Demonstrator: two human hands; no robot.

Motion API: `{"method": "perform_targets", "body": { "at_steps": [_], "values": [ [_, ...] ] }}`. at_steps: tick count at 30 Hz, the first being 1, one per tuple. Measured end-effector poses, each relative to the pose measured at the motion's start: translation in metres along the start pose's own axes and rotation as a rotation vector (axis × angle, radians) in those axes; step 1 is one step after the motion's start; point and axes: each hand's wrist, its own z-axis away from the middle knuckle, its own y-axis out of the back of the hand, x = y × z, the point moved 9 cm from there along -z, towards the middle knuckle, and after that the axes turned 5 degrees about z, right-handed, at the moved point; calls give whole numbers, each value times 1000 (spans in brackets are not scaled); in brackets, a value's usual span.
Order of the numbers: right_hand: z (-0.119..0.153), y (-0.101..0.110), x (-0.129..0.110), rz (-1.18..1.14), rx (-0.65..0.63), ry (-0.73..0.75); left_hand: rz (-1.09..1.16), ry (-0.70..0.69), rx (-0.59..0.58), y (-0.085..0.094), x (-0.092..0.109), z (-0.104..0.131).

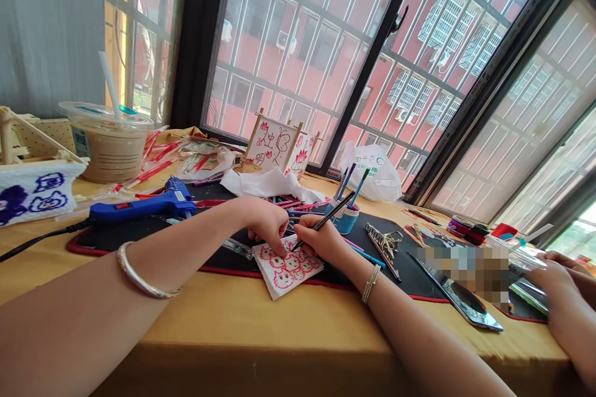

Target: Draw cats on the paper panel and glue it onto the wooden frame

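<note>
A white square of paper or cloth (298, 270) with red cat-like faces drawn on it lies at the front edge of a black mat. My left hand (267, 223) is curled at its upper left corner, thumb pressed on the sheet; the other fingertips are partly hidden. In my right hand (321, 237) is a slim black pen (333, 209), gripped for writing, its tip down at the sheet's top part. Behind my right hand stands a blue cup (345, 222) with several pens. A hair claw clip (386, 242) lies to its right.
A blue glue gun (144, 203) and a lidded drink cup (109, 146) with a straw stand at left. A drawn-on lantern frame (274, 149) is by the window. At right are a phone (472, 304) and another person's hand (556, 279). The black mat (419, 282) has red edging.
</note>
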Motion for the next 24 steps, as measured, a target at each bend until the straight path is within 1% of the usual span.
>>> {"method": "perform_targets", "body": {
  "at_steps": [8,15,20,24],
  "values": [
    [3,2,-6,14,17,9,-2,5,2,0,-1,-1],
    [2,2,-4,5,20,15,-2,-8,-4,0,-1,-1],
    [2,3,-2,-15,21,-7,18,2,-8,0,-1,0],
    [0,9,-1,-45,71,-17,15,2,3,0,3,4]
  ]
}}
